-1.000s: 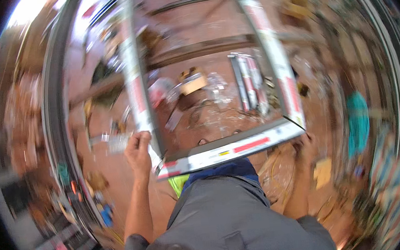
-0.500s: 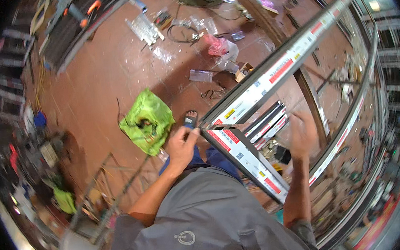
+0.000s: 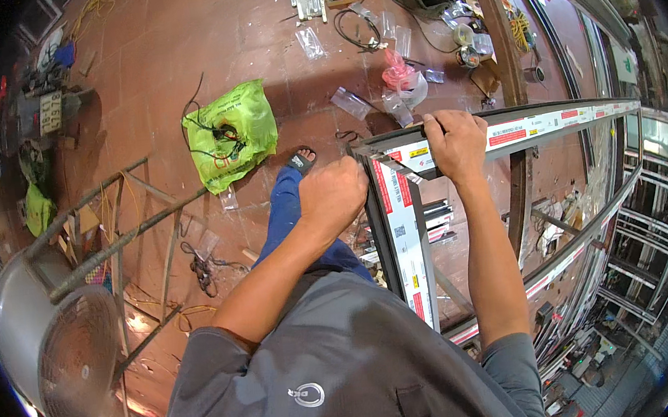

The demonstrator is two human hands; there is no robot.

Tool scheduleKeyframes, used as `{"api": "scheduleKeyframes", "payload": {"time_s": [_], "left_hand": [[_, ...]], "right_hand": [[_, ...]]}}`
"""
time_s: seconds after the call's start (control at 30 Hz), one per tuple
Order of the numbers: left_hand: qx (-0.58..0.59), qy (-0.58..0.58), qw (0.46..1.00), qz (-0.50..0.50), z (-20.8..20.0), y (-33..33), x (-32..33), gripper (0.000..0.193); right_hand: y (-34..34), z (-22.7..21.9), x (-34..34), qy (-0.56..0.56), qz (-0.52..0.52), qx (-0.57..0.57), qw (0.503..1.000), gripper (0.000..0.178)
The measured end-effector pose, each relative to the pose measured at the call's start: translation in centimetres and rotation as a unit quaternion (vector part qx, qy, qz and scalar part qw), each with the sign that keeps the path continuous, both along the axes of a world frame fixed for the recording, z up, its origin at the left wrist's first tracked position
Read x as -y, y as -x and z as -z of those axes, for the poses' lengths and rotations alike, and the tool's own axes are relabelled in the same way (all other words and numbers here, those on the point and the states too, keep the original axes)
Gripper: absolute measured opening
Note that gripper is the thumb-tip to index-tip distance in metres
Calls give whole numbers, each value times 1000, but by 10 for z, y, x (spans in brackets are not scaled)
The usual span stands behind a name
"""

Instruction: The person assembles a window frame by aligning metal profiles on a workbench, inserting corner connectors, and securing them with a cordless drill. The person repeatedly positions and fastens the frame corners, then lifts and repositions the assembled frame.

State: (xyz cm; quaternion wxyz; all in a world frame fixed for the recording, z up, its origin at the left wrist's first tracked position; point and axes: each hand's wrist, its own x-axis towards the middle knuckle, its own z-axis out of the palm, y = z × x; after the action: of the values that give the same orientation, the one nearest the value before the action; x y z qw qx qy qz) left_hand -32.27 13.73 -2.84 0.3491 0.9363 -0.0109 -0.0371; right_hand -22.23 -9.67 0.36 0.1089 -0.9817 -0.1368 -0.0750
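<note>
The right hand [image 3: 455, 141] is clenched over the top rail of the metal frame [image 3: 399, 226], whose long side runs away rightward. The left hand [image 3: 337, 196], fisted, grips its near corner upright; the frame stands just ahead of the person.

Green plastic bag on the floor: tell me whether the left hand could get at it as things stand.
Probably not without bending down. The left hand is clenched at the corner of the metal frame, well above the floor, while the green plastic bag lies unobstructed on the tiles beyond the foot.
</note>
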Motion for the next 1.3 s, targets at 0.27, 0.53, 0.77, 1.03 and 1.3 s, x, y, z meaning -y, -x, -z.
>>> {"api": "scheduleKeyframes", "payload": {"time_s": [0.27,0.53,0.77,1.03,1.3], "left_hand": [[-6,31,999,-45,9,21,13,27],[-124,648,716,-229,43,24,42,22],[-126,749,619,-202,45,20,59,29],[-137,731,643,-183,31,21,57,51],[-113,726,655,-176,32,19,55,56]], "right_hand": [[2,2,-1,17,4,0,1000,29],[2,5,4,33,-17,-16,999,29],[0,10,5,40,-20,-14,999,28],[-48,-28,-8,126,-66,-342,929,48],[-196,-81,-113,26,-111,-362,925,75]]}}
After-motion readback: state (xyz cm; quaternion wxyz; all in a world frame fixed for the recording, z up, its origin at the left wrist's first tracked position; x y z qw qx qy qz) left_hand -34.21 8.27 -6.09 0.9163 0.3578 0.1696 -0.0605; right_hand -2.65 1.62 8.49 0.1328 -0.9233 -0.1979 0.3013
